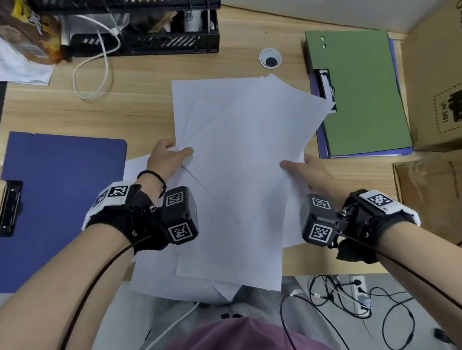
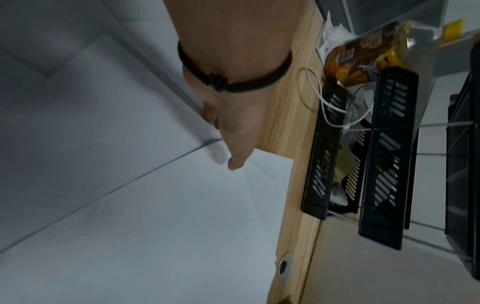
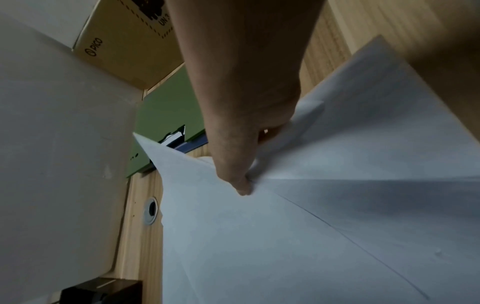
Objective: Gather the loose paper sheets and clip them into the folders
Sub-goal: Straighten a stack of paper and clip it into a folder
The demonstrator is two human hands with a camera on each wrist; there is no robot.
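Several loose white paper sheets (image 1: 236, 157) lie fanned over the middle of the wooden desk (image 1: 138, 99), some hanging over its front edge. My left hand (image 1: 167, 157) pinches the left edge of the sheets (image 2: 161, 205), thumb on top and fingers beneath. My right hand (image 1: 304, 167) pinches their right edge (image 3: 324, 216) the same way. An open blue clipboard folder (image 1: 57, 197) with a black clip lies at the left. A green folder (image 1: 360, 89) sits on another blue folder at the right, its clip partly under a paper corner.
A black mesh desk organiser (image 1: 153, 21) and a snack bag (image 1: 26, 28) stand at the back left, with a white cable (image 1: 93, 72) looped in front. Cardboard boxes (image 1: 446, 78) line the right side. A cable grommet (image 1: 270, 58) sits behind the papers.
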